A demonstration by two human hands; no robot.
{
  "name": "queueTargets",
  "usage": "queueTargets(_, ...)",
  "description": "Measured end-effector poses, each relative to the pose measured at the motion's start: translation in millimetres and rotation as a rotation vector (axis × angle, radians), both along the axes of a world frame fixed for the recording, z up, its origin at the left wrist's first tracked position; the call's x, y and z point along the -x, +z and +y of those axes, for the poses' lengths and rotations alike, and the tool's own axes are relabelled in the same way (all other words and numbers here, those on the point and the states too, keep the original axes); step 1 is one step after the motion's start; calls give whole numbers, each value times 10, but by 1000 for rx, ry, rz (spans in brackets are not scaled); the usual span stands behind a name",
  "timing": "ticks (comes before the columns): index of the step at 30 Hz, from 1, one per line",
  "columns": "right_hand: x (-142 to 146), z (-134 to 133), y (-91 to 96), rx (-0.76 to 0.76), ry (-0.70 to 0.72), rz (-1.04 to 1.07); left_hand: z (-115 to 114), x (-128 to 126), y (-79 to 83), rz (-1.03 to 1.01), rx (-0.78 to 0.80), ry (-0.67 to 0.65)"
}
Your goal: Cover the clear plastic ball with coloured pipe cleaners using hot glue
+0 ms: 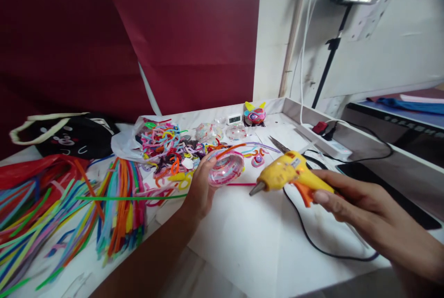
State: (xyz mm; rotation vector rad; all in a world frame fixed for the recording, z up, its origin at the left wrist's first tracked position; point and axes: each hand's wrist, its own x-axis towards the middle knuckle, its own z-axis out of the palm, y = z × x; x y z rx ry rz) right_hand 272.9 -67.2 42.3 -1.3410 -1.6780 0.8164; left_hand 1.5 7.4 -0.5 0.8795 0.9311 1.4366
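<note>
My left hand (201,187) is closed around the side of a clear plastic half-ball (226,168), whose hollow side faces me and whose wall shows pink and coloured patches. In my right hand (350,198) is a yellow glue gun (286,171), its metal nozzle pointing down and left, apart from the half-ball. My thumb lies along the handle near the orange trigger. Behind the half-ball lie purple and orange pipe cleaners. A small pink piece with a purple swirl (257,159) rests on the white paper (249,233).
Bundles of coloured pipe cleaners (121,205) cover the left side. Scissors (277,144) lie behind the glue gun. A black cord (305,231) loops on the paper. Farther back are a decorated ball (255,115), a digital timer (234,119), a power strip (326,141) and a black phone (385,191).
</note>
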Motion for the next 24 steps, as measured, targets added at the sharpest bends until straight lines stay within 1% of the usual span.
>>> queueTargets(4,132,48,-51,-56,-116,198,-22,-34,65,-50,-1,-7)
queueTargets(6,191,67,-100,-71,-156,242,-42,-55,97,-54,-10,2)
queueTargets(11,320,73,-252,-135,-174,186,-85,-74,101,-19,-36,16)
queueTargets(17,412,37,-491,-162,-186,329,-110,-86,76,63,-63,49)
queueTargets(21,437,15,-546,-155,-243,342,-122,-109,71,128,-96,67)
queueTargets(24,433,2,-566,-169,-254,331,-130,-113,59,170,-122,71)
